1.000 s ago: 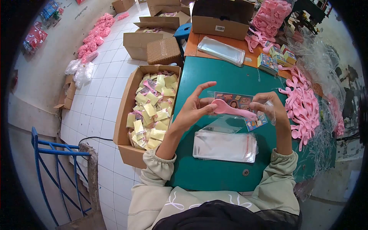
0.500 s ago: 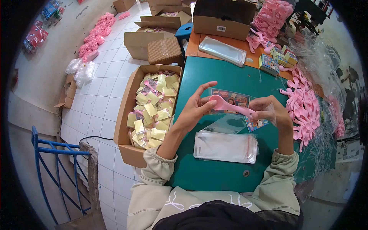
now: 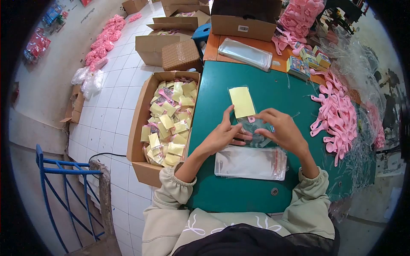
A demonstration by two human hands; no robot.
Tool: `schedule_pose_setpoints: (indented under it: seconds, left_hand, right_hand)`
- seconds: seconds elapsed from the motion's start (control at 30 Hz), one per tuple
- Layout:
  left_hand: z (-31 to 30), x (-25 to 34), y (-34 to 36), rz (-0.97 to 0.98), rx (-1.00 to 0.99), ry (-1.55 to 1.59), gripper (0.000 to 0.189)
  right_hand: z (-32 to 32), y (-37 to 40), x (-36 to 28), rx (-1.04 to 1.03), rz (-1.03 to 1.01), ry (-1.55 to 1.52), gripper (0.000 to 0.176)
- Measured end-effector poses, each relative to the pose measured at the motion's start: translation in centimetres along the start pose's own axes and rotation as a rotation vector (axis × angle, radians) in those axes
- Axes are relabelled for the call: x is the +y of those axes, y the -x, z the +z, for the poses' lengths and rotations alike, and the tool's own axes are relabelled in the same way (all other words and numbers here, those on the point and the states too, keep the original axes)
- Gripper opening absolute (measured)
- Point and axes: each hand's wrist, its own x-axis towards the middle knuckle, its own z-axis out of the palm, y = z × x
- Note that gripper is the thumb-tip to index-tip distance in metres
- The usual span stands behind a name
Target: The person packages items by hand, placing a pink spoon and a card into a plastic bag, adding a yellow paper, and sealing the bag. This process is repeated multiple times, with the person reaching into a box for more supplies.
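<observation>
A clear plastic packet with a pale yellow card (image 3: 241,102) lies on the green table, card upright in view. The pink tip of a spoon handle (image 3: 251,120) shows just below the card, and the rest of the spoon is hidden. My left hand (image 3: 226,133) is at the packet's lower left, its index finger stretched along the card's edge and the others loosely bent. To the right, my right hand (image 3: 279,126) arches over the packet's clear lower end, fingers apart. A stack of clear plastic bags (image 3: 251,164) lies just nearer to me.
Left of the table stands a carton (image 3: 137,141) full of finished-looking packets. Many loose pink spoons (image 3: 335,115) are heaped at the right beside crumpled plastic wrap (image 3: 363,68). Card stacks (image 3: 298,68), more clear bags (image 3: 245,54) and a brown box (image 3: 243,29) sit at the back.
The spoon and printed card, held up between both hands before, are now down on the table with the yellow side showing. My hands have loosened and the right one moved left.
</observation>
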Motion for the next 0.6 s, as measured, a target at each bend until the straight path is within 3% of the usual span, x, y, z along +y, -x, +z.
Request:
schedule_pose_setpoints:
  seconds: [0.23, 0.6]
  left_hand:
    - [-0.4, -1.0, 0.3, 0.034, -0.03, -0.034, 0.064]
    - [-0.2, -0.8, 0.6, 0.104, 0.078, -0.153, 0.067]
  right_hand:
    - [2.4, -0.3, 0.3, -0.132, -0.098, -0.117, 0.02]
    - [3.7, -0.1, -0.4, -0.099, -0.162, -0.081, 0.02]
